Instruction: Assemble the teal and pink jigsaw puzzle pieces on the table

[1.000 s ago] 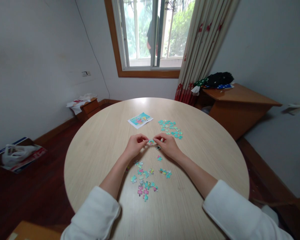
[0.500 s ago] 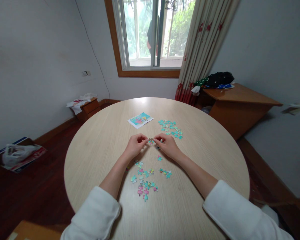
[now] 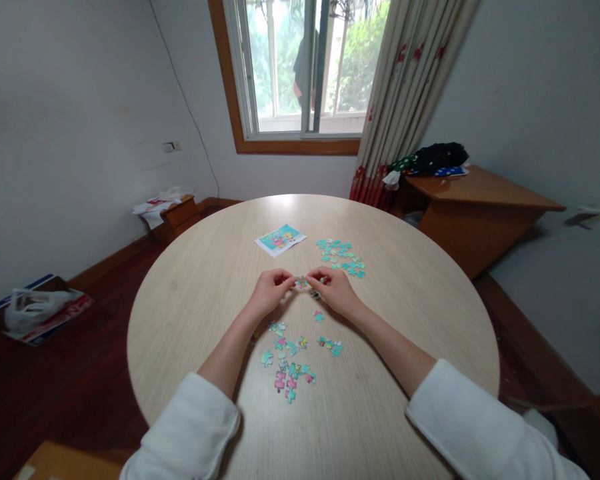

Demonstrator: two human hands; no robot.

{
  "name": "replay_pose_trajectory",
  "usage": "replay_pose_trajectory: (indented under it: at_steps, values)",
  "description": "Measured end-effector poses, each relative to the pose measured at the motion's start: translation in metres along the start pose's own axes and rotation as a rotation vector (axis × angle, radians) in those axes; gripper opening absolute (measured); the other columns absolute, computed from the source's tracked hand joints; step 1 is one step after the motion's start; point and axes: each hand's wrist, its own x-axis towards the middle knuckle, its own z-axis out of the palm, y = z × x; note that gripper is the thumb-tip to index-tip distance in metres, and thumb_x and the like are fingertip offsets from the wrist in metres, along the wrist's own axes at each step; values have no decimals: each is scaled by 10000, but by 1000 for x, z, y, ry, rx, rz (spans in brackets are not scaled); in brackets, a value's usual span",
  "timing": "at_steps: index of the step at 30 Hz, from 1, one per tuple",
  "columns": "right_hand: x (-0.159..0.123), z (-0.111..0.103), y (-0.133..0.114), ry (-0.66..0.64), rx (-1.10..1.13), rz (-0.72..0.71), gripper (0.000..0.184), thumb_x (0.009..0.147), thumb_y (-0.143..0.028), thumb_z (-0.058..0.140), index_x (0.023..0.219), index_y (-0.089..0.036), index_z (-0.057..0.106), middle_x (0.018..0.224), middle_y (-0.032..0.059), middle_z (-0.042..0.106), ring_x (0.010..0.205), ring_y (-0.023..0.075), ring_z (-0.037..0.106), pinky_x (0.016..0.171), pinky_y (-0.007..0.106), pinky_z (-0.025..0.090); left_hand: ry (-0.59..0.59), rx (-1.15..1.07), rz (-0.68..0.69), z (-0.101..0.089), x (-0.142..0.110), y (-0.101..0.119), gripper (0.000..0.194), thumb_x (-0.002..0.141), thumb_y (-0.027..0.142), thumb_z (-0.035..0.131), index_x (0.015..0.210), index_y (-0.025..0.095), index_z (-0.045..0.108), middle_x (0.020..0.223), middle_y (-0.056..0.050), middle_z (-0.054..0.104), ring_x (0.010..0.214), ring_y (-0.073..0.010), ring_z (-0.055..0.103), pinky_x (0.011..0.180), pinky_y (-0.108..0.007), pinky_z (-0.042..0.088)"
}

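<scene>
Small jigsaw puzzle pieces [image 3: 301, 283] are pinched between my two hands over the middle of the round table. My left hand [image 3: 271, 291] grips them from the left with thumb and fingertips. From the right, my right hand [image 3: 334, 289] does the same, partly hiding other pieces beneath it. A single pink and teal puzzle piece [image 3: 319, 316] lies just below the hands. Closer to me is a loose group of pink, teal and yellow pieces [image 3: 292, 369]. A short joined strip of pieces [image 3: 331, 345] rests to its right.
Beyond my hands lies a printed picture card [image 3: 281, 239]. Right of it spreads a pile of mostly teal pieces [image 3: 340, 255]. The round table [image 3: 190, 293] fills the centre. A wooden desk [image 3: 480, 193] with cloths stands at the right wall; a person shows outside the window [image 3: 280, 67].
Both hands keep their grip almost in place. The held puzzle pieces have shifted or tilted very slightly; the pieces on the table lie as before.
</scene>
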Motion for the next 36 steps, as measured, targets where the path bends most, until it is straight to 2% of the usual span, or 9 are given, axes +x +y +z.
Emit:
replay_pose_trajectory:
  at_steps: [5,11,17,25,36]
  values:
    - [0,0,-1,9,7,6,187,781,-306,591,730,-153,688,701,41,680,634,135,568,579,261,401,23,96,26,1,0,0,345,742,431,565,556,141,580,539,-9,572,521,-110,480,563,-253,372]
    - [1,1,1,9,24,9,186,780,-311,591,728,-160,685,700,37,682,622,132,562,575,263,403,-11,170,46,1,-1,0,379,779,429,485,543,147,577,536,-19,572,542,-124,492,588,-265,371]
    - [1,0,2,-8,42,12,195,774,-327,602,723,-158,686,691,38,680,627,136,572,566,258,405,-73,137,23,1,-4,5,348,771,396,515,534,148,574,528,-20,588,531,-122,508,598,-259,395]
    - [2,1,4,-18,72,18,175,757,-313,610,721,-160,688,684,37,674,617,135,567,557,258,401,-64,63,-24,2,-5,10,262,731,337,602,559,140,589,544,-21,611,525,-117,535,586,-248,411]
    - [2,2,7,-8,57,33,142,742,-277,608,736,-163,692,696,34,680,626,134,570,576,263,414,-48,-13,-96,3,-4,8,122,687,230,653,649,121,615,600,-28,645,497,-88,509,485,-210,333]
